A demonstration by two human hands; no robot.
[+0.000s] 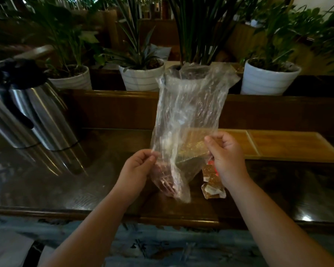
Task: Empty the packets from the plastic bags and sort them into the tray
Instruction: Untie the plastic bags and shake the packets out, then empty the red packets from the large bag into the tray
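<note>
Tabletop, dark and glossy, is carrying everything. Steel flasks are standing at far left; potted plants are lining the ledge behind. Wooden tray is lying at right, well beyond the hands. Clear plastic bag is being held upright over the table, both edges pinched: left hand is gripping the lower left edge, right hand the right edge. Brown packets are lying on the table beside the right wrist.

Left hand, right hand, both pinched.
</note>
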